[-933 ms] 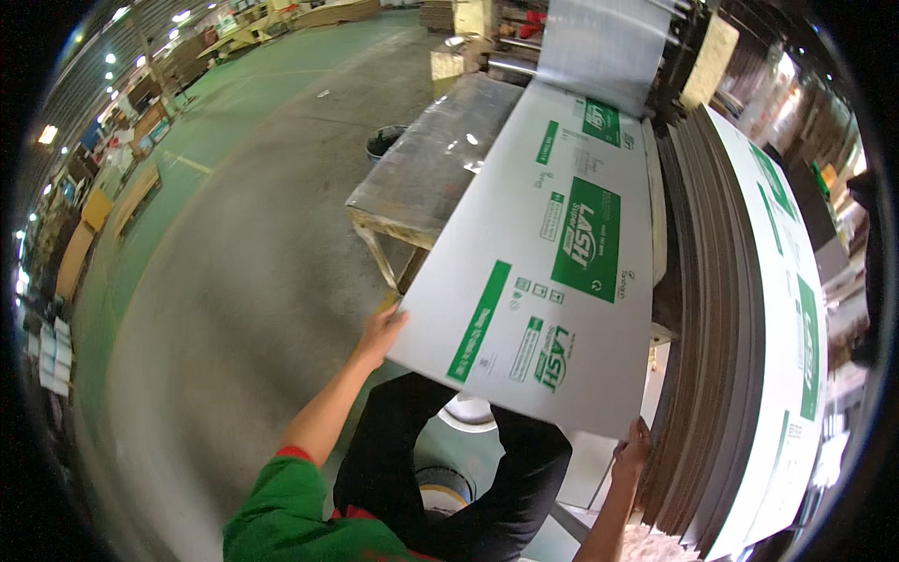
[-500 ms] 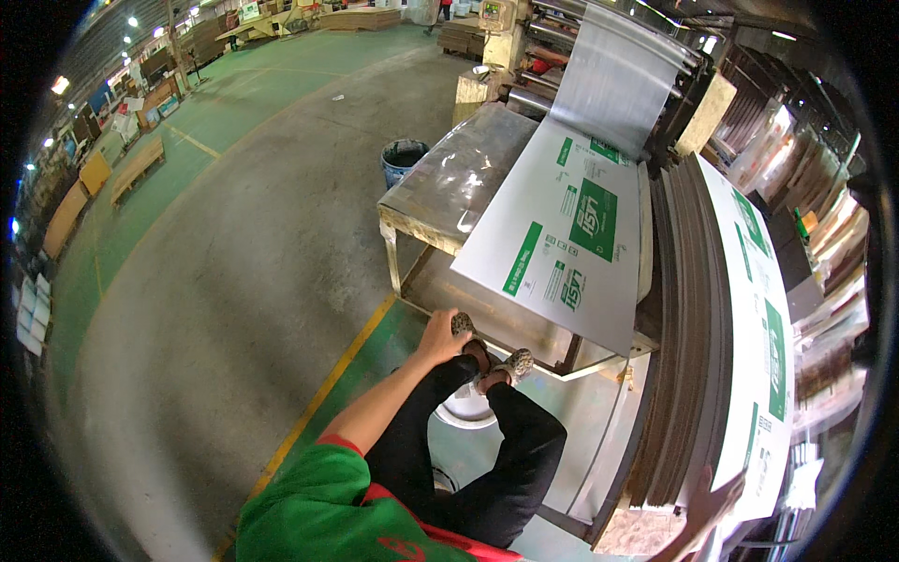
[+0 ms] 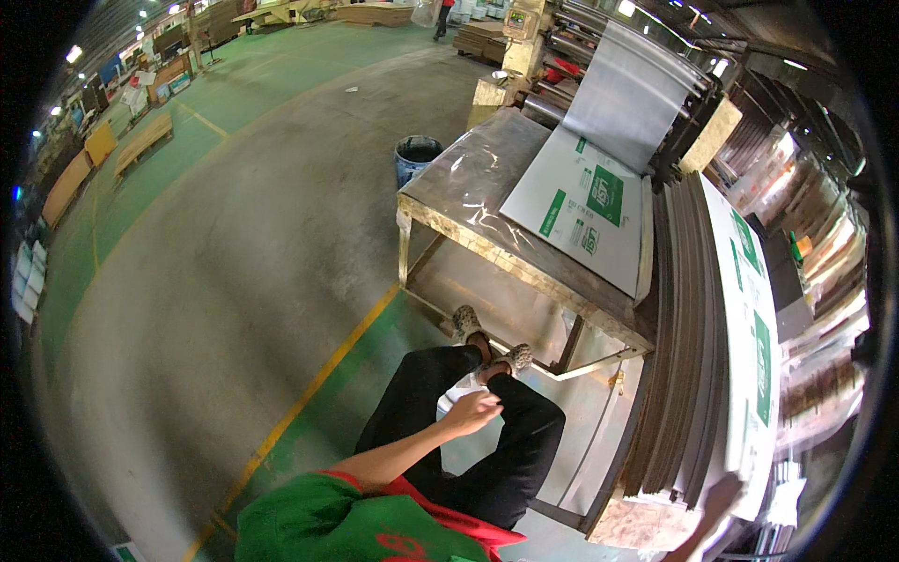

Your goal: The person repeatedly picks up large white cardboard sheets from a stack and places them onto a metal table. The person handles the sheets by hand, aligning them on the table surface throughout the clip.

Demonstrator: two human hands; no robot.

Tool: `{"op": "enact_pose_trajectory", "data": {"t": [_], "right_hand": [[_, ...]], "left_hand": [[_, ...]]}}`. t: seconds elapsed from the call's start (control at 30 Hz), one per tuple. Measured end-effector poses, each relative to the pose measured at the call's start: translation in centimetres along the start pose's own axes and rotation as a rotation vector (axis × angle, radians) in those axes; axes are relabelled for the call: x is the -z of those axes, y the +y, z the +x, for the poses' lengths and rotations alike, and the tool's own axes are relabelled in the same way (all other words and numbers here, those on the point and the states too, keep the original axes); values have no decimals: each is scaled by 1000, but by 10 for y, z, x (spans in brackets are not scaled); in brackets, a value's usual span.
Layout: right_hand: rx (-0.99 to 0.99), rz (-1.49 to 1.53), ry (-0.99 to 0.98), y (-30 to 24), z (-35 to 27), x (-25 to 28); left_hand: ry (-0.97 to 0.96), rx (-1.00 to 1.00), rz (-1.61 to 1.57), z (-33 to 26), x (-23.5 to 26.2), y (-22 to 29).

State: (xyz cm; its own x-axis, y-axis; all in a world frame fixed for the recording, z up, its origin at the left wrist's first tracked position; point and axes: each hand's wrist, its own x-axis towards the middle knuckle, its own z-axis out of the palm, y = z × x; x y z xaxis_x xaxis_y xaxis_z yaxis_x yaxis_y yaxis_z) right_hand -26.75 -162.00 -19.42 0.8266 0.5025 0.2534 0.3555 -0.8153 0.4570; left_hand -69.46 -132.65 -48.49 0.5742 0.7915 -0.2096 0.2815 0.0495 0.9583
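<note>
A white sheet [image 3: 599, 201] printed with green blocks is laid flat on the worktop [image 3: 478, 178], its near edge set back from the front, its far end covered by translucent film [image 3: 623, 94]. To its right, similar sheets are piled in a tall stack [image 3: 695, 347], brownish edges exposed, white-and-green face uppermost.

Looks like a factory, judging by the roller machine [image 3: 576, 50] beyond the shiny-topped table [image 3: 478, 169], sheet stack [image 3: 698, 328] to its right, yellow floor line [image 3: 321, 375] off its near left leg.

From the head, one wide camera is looking down and forward, over the near legs [image 3: 529, 421], toward the table [image 3: 468, 183].
</note>
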Motion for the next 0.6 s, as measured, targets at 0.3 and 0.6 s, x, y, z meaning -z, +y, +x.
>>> {"op": "enact_pose_trajectory", "data": {"t": [0.3, 0.6], "right_hand": [[817, 378, 905, -130, -106, 144], [301, 542, 300, -74, -148, 52]], "left_hand": [[-976, -237, -1082, 28, -59, 221], [-491, 157, -565, 9, 16, 82]]}}
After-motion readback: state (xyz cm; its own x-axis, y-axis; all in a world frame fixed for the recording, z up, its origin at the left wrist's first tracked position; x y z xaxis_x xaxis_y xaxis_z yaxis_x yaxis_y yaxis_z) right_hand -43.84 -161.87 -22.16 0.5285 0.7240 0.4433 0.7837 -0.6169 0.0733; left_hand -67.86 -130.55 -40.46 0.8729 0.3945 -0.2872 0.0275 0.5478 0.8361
